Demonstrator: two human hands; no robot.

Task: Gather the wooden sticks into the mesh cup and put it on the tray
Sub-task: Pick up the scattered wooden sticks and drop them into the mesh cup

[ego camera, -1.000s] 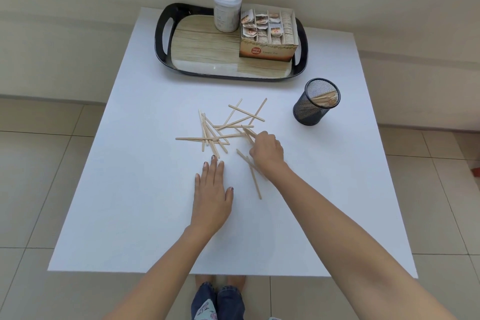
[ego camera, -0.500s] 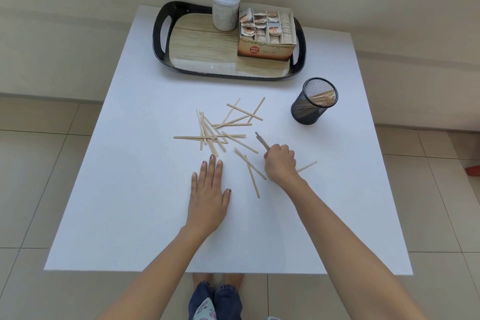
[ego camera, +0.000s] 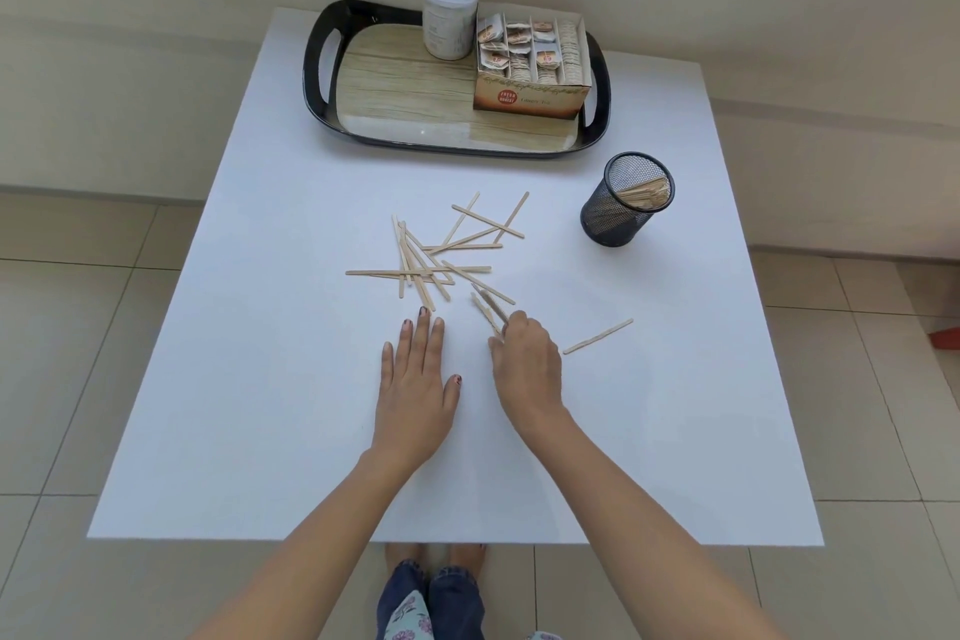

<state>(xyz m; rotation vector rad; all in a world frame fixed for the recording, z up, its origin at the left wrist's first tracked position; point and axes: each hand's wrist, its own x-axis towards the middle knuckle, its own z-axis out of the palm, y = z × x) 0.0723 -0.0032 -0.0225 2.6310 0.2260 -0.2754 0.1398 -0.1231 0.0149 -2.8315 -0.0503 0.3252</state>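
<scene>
Several wooden sticks (ego camera: 441, 257) lie scattered in the middle of the white table (ego camera: 260, 379). My right hand (ego camera: 527, 361) pinches a few sticks (ego camera: 491, 309) at the near right edge of the pile; their ends jut out past my fingers. One stick (ego camera: 597, 337) lies alone to the right of that hand. My left hand (ego camera: 415, 379) rests flat on the table, fingers straight, just below the pile. The black mesh cup (ego camera: 626, 200) stands at the right with several sticks inside. The black-rimmed tray (ego camera: 405, 88) sits at the far edge.
On the tray stand a white lidded jar (ego camera: 449, 16) and an open cardboard box of tea bags (ego camera: 532, 68), filling its right half. Tiled floor surrounds the table, and my feet show below its near edge.
My right hand pulled back from the pile toward me and to the left, gathering sticks in its fingers. One stick now lies alone to its right. My left hand stayed flat.
</scene>
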